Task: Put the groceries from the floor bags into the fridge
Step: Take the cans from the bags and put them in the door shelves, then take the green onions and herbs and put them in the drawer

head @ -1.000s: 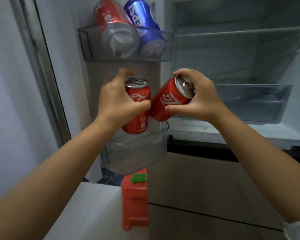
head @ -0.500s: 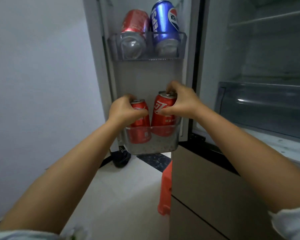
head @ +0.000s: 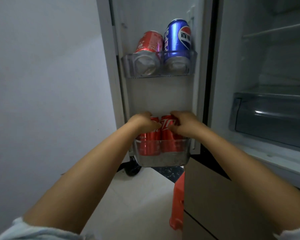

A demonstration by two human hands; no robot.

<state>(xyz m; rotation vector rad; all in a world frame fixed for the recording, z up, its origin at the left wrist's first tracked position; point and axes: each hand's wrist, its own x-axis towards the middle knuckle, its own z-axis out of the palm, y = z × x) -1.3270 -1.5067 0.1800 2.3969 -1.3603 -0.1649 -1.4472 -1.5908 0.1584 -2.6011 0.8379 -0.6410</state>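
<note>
Two red cola cans stand upright side by side in the lower clear door bin [head: 163, 158] of the open fridge door. My left hand [head: 142, 122] grips the top of the left red can [head: 148, 144]. My right hand [head: 184, 124] grips the top of the right red can [head: 168, 135]. Both cans' lids are hidden under my fingers. In the upper door bin [head: 159, 73] stand another red can [head: 150, 42] and a blue Pepsi can [head: 177, 38].
The fridge interior opens on the right, with a clear crisper drawer [head: 270, 118] and a wire shelf [head: 275, 29] above. A white wall fills the left. An orange-red stool [head: 177, 205] stands on the pale floor under the door, beside the beige lower drawer front [head: 223, 205].
Both hands have lowered the two red cans from in front of the door into the lower bin, the right can turning from tilted to upright. The view has pulled back.
</note>
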